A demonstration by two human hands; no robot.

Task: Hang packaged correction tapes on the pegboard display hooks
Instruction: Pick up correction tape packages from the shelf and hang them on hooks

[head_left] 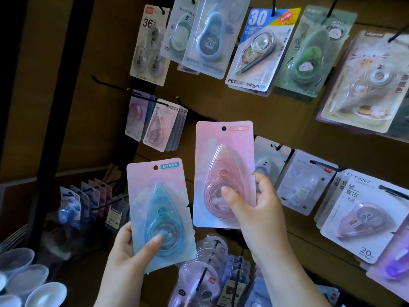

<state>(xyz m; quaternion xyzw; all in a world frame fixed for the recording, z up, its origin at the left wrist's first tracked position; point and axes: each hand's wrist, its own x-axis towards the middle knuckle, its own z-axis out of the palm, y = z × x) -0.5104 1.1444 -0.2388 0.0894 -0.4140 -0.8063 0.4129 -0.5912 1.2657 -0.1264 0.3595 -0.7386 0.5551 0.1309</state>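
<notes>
Presently, mid-frame, the left hand (130, 251) pinches a blue correction tape pack (160, 214) in its grip and the right hand (260, 209) a pink pack (223, 173), both unhung before the pegboard (221, 105); next, I judge, a card's hole must thread a hook (155, 102).

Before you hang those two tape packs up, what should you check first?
1. Does the left hand grip the blue pack? Ok, thumb on the front.
2. Does the right hand grip the pink pack? Ok.
3. Is the blue pack's hole uncovered? Ok.
4. Is the pink pack's hole uncovered? Ok.
5. Is either hole on a peg? Not ok, both packs are held off the board.
6. Is there room on the hook carrying look-alike packs? Cannot tell.
</notes>
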